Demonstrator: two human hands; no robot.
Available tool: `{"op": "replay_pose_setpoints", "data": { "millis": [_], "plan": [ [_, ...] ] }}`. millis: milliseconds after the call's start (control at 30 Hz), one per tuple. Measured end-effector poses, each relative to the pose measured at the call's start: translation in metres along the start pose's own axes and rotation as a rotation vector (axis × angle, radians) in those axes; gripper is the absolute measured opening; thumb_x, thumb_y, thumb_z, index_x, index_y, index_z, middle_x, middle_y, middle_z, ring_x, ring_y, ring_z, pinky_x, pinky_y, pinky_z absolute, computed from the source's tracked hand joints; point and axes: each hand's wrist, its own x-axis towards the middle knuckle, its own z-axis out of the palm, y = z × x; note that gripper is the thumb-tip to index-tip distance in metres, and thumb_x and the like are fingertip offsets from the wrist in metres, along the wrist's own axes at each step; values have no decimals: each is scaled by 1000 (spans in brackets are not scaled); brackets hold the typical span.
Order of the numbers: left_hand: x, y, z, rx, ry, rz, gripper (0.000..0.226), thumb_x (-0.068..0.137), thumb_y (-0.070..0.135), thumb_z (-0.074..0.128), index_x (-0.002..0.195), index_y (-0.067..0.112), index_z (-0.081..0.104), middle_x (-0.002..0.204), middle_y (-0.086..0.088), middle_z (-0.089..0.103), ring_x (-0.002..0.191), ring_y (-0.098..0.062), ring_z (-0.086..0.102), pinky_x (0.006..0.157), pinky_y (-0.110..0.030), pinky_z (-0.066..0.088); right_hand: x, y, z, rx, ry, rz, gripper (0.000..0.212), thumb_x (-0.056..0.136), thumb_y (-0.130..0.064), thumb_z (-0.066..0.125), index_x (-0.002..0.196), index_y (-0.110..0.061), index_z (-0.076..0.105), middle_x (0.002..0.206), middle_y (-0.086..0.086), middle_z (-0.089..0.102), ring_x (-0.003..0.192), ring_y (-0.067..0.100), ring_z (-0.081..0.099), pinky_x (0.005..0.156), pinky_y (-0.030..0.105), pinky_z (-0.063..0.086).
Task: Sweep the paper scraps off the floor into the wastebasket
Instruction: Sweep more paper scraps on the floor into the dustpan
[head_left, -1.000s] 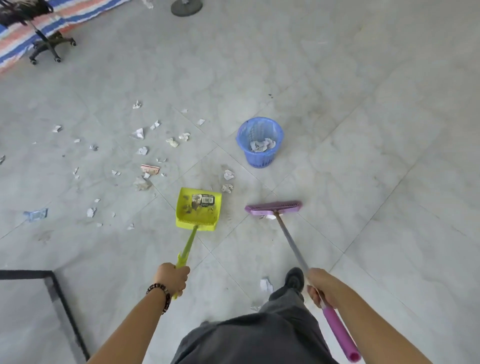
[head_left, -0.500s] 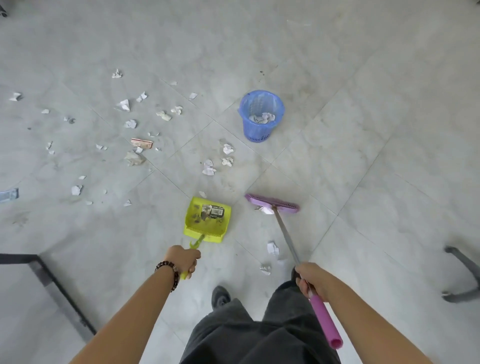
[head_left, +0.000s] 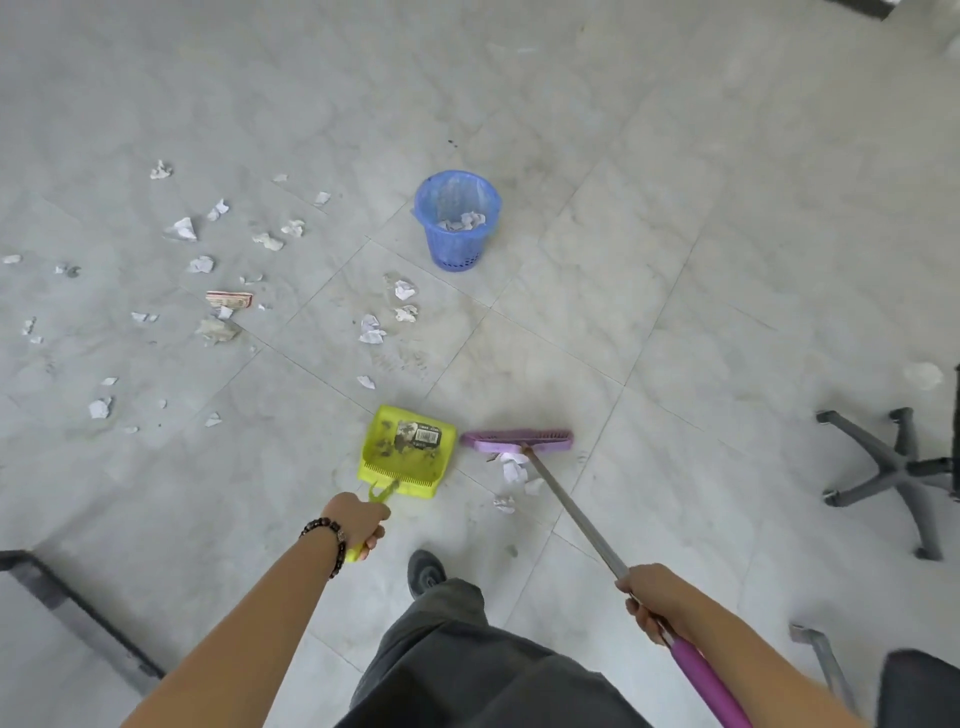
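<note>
My left hand (head_left: 361, 522) grips the handle of a yellow-green dustpan (head_left: 408, 451) that rests on the tiled floor and holds dirt and a black label. My right hand (head_left: 652, 597) grips the grey and purple handle of a purple broom (head_left: 518, 439); its head lies just right of the dustpan. A few white paper scraps (head_left: 511, 470) sit just behind the broom head, on my side of it. More paper scraps (head_left: 371, 330) lie scattered over the floor ahead and to the left. A blue wastebasket (head_left: 457, 221) stands upright further ahead with crumpled paper inside.
A grey office-chair base (head_left: 893, 475) stands at the right. A dark metal frame (head_left: 78, 618) crosses the lower left corner. My dark trouser leg and shoe (head_left: 426, 571) are below the dustpan. A reddish card (head_left: 228, 299) lies among the scraps on the left.
I have stepped back, and both dustpan and broom have come back toward me, away from the wastebasket. The broom head has dragged a few scraps back with it. A chair base has entered at the right.
</note>
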Motion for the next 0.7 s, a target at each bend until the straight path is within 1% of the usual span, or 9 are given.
{"op": "replay_pose_setpoints", "data": {
  "millis": [100, 167, 233, 300, 400, 467, 500, 567, 700],
  "plan": [
    [-23, -15, 26, 160, 33, 42, 20, 97, 14, 51, 82, 4, 44, 63, -10, 46, 46, -19, 33, 46, -22, 28, 8, 38, -13, 1, 37, -161, 11, 95, -11, 44, 88, -7, 52, 64, 9, 47, 37, 13, 34, 38, 17, 27],
    [-35, -27, 39, 403, 149, 115, 30, 96, 24, 51, 73, 7, 42, 60, -8, 45, 47, -20, 40, 48, -22, 33, 13, 57, -18, 1, 46, -232, 13, 95, -12, 40, 88, -6, 49, 64, 10, 45, 38, 15, 33, 38, 18, 26],
    [-47, -41, 52, 685, 288, 188, 35, 94, 35, 52, 71, 9, 46, 63, -4, 51, 50, -20, 48, 48, -23, 36, 23, 65, -26, 31, 69, -259, 15, 95, -10, 37, 84, -6, 46, 65, 11, 46, 40, 16, 35, 37, 18, 27],
    [-58, -55, 63, 822, 355, 269, 33, 93, 38, 53, 72, 12, 51, 66, -1, 55, 57, -18, 53, 49, -25, 37, 35, 65, -33, 7, 92, -282, 24, 96, -4, 34, 74, -7, 43, 64, 11, 46, 43, 19, 40, 40, 24, 32],
    [-75, -73, 79, 950, 346, 330, 31, 92, 33, 51, 67, 15, 53, 65, 0, 58, 61, -20, 54, 51, -25, 37, 40, 64, -37, 20, 99, -307, 34, 99, -9, 36, 66, -11, 41, 64, 10, 48, 51, 19, 45, 46, 27, 39],
    [-83, -90, 90, 991, 327, 326, 33, 92, 33, 49, 63, 17, 51, 61, 1, 56, 57, -19, 53, 51, -24, 37, 47, 67, -35, 72, 93, -280, 29, 96, -8, 38, 68, -9, 45, 66, 10, 51, 51, 19, 45, 41, 25, 37],
    [-84, -98, 95, 992, 318, 327, 34, 91, 34, 50, 62, 17, 50, 59, 1, 55, 56, -19, 51, 50, -23, 37, 49, 71, -33, 148, 75, -222, 26, 93, -5, 38, 69, -7, 46, 67, 11, 52, 51, 19, 44, 39, 20, 34],
    [-83, -110, 102, 988, 301, 328, 35, 90, 35, 51, 60, 18, 48, 57, 3, 52, 53, -17, 49, 50, -23, 37, 52, 81, -27, 174, 78, -217, 21, 91, -4, 35, 72, -8, 45, 69, 12, 52, 50, 19, 44, 39, 18, 32],
    [-69, -133, 118, 1017, 225, 298, 36, 90, 36, 50, 59, 19, 44, 55, 5, 48, 50, -15, 44, 47, -21, 35, 54, 99, -12, 39, 156, -356, 29, 98, -13, 34, 72, -25, 36, 66, 9, 49, 49, 21, 48, 45, 30, 42]
  ]
}}
